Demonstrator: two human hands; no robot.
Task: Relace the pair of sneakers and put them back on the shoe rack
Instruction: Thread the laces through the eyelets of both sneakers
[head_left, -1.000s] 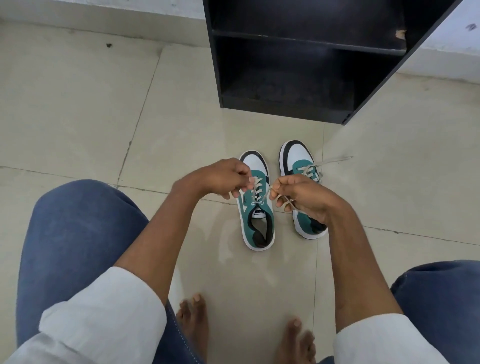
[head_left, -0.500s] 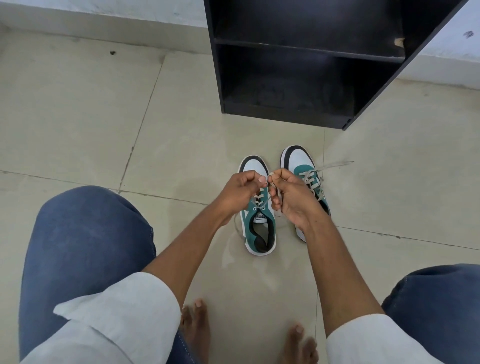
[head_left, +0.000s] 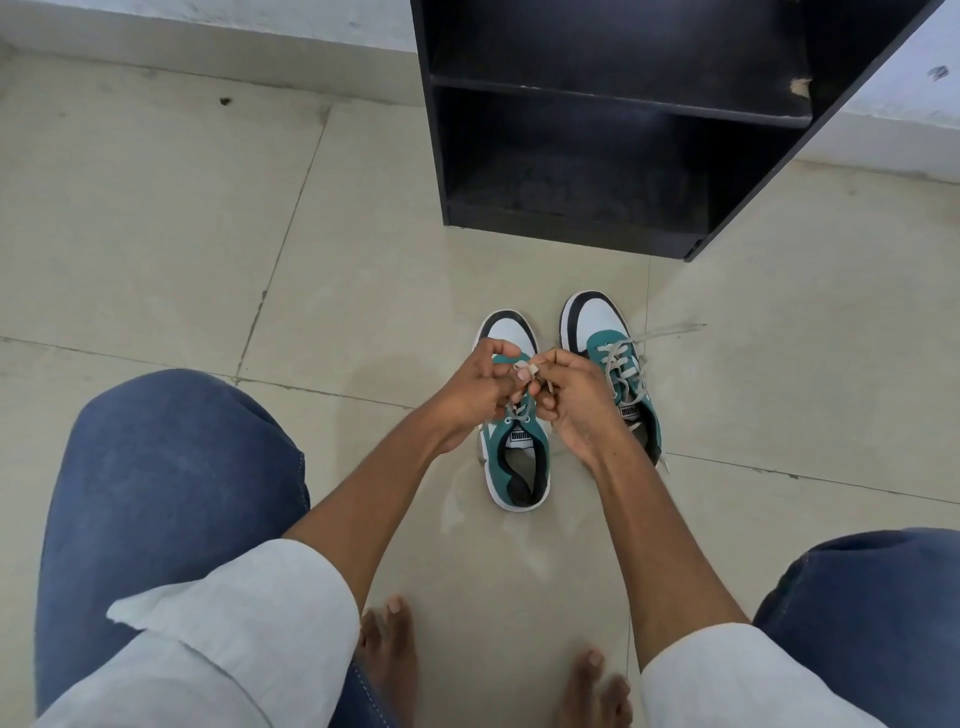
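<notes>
— Where the two hands meet over the nearer shoe, what are they holding?
— The left hand (head_left: 480, 389) and the right hand (head_left: 574, 402) both have their fingers curled in, pinching the pale flat lace (head_left: 524, 371) of the left sneaker (head_left: 519, 467). Their fingertips touch just above its tongue.
— And the shoe itself?
— Teal suede-looking sides, a smooth white toe cap edged in black, a white rubber sole, a dark padded lining round an oval opening. It stands upright on the floor (head_left: 208, 260), toe toward the shoe rack (head_left: 623, 156).
— The other one?
— The right sneaker (head_left: 608, 343) stands just beside it, set slightly further forward, same colours. Its grey lace is threaded loosely, and one loose end (head_left: 670, 330) trails out flat across the tile to the right.
— What is the floor like?
— Large glossy beige tiles with thin dark grout lines; a faint sheen shows around the shoes.
— And the rack, anything in it?
— It is a boxy black board unit with a matt, dusty look, and one corner of a shelf is chipped. Two open shelf compartments show; neither sneaker is in them, both are on the floor in front of it, well apart from its base.
— The person?
— Blue denim knees either side, pale rolled sleeves, bare toes on the tile
</notes>
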